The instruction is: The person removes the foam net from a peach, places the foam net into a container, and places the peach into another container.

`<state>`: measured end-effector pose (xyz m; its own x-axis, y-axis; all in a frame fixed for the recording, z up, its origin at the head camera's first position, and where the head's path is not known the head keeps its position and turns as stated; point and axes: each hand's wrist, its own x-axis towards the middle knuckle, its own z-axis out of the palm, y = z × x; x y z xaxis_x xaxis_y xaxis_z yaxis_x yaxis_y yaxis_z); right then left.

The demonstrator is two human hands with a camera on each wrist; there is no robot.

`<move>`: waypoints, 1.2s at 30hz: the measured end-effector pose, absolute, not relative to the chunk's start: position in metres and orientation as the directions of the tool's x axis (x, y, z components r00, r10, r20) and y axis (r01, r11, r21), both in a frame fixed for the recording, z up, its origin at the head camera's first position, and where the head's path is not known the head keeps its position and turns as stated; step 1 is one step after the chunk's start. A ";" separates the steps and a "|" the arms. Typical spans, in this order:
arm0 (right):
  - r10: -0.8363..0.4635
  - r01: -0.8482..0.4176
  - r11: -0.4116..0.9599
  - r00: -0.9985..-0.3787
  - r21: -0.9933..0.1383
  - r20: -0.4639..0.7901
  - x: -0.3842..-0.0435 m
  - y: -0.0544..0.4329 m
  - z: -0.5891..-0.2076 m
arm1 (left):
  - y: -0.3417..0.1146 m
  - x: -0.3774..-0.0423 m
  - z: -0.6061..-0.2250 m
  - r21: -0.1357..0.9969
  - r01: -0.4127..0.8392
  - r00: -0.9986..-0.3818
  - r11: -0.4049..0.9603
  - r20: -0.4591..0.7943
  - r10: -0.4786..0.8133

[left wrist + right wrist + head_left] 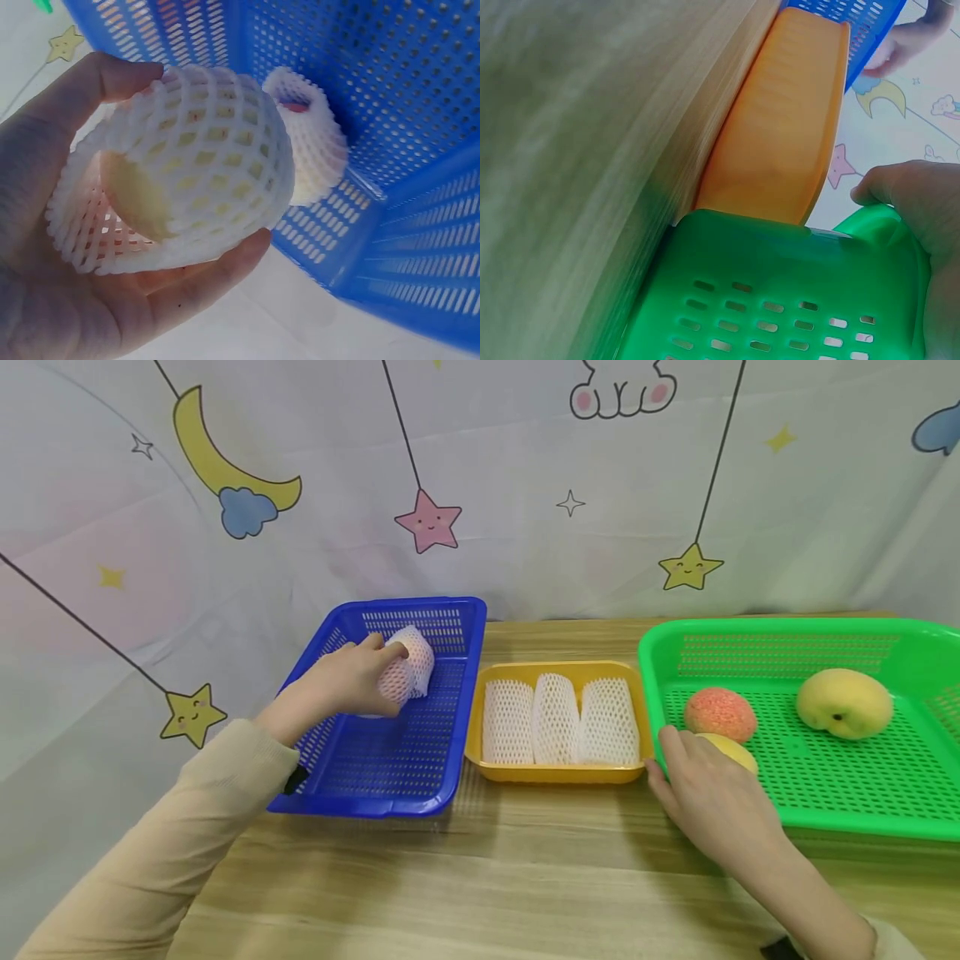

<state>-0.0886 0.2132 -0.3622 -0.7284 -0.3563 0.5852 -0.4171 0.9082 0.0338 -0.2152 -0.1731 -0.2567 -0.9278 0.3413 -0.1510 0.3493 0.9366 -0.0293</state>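
One pale cloth [517, 443] printed with stars and a moon hangs behind the yellow tray [562, 773], my landmark, and a wooden table [525, 877] lies under it. The green basket [795, 627] stands right of the tray, the blue basket [375, 772] left of it.

At the tray's left, I have the left hand [360, 681] inside the blue basket, thumb and fingers curled round a netted fruit [217, 150], whose pale yellow skin I see through the white mesh. A second netted fruit [415, 652] sits just beyond it in that basket.

Just right of the tray, I have the right hand [720, 793] over the green basket's near-left rim, thumb outside; the basket wall hides its fingers from the wrist camera, so I cannot tell whether it grips.

Farthest right of the tray, a big yellow fruit [847, 702] lies in the green basket. Three white foam sleeves [555, 718] lie side by side within the tray. Nearer the tray than the big fruit are a rough pink fruit [720, 714] and a smaller-looking yellow piece [733, 750], partly hidden by the right hand.
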 end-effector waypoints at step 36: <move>-0.352 -0.415 0.909 -0.736 0.026 0.578 -0.089 0.214 -0.362 | -0.105 -0.144 -0.236 0.215 0.493 -0.864 0.843 0.234 0.445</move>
<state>-0.0888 0.2139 -0.3622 -0.7361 -0.3524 0.5779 -0.4151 0.9094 0.0259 -0.1439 -0.1048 -0.2365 -0.8643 0.4452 0.2339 0.4925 0.8434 0.2147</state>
